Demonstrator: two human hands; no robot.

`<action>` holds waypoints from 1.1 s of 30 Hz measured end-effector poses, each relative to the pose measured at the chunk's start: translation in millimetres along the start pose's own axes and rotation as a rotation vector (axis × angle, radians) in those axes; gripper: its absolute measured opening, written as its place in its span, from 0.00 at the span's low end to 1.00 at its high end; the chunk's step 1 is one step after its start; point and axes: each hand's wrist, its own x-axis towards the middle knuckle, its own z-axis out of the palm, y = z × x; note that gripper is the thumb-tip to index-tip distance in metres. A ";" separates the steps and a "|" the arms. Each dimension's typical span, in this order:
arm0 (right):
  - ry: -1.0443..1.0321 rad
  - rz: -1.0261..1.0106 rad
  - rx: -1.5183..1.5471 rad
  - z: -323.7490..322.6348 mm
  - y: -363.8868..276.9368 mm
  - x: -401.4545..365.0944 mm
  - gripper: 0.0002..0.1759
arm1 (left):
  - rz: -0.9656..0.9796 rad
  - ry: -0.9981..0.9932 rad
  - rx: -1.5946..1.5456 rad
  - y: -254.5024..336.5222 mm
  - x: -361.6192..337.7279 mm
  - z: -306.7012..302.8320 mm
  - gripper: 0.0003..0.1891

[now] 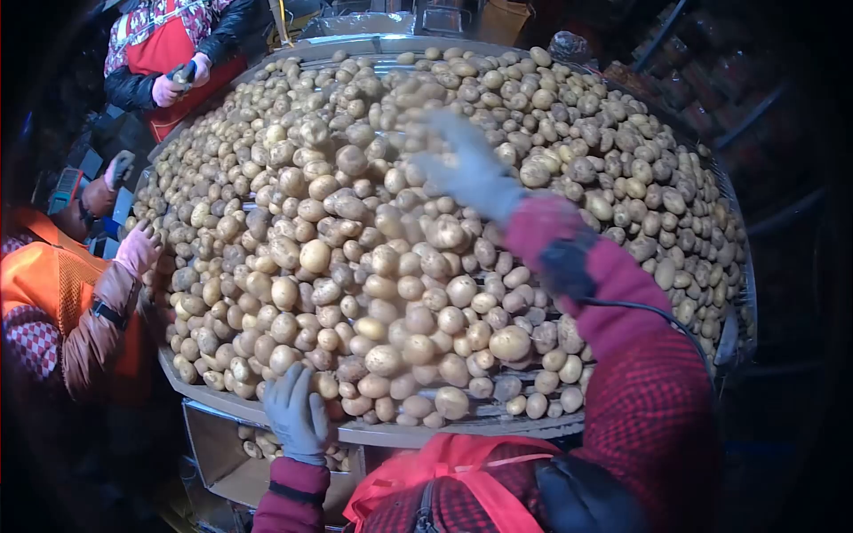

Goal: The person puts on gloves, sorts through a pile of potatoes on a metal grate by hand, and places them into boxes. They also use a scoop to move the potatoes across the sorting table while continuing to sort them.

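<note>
A wide table is heaped with loose potatoes [346, 209], brown and yellow, many with dirt on them. My left hand [298, 413], in a grey glove, rests at the near rim against the potatoes, fingers stretched out and nothing visible in them. Over the far middle of the heap is my right hand [471, 164], also gloved and blurred by motion. Its fingers look spread, and no potato shows in its grasp. Several potatoes around and below it are blurred too.
A raised metal rim [391, 435] borders the table. Below it, a box [218, 449] holds some potatoes. At the left stands a person in an orange vest [67, 266], gloved hand [138, 249] at the edge. Another person in a red apron [169, 53] holds a small object.
</note>
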 end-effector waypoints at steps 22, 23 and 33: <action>0.282 0.228 -0.500 34.2 93.8 -0.1 0.37 | 0.026 0.061 -0.033 0.4 7.7 -14.5 0.20; 0.266 0.241 -0.441 55.2 83.4 12.5 0.38 | 0.033 0.068 -0.039 -0.5 9.2 -13.3 0.20; 0.084 -0.185 -0.410 171.4 -48.6 60.4 0.40 | -0.017 0.058 -0.066 3.1 2.0 -9.0 0.20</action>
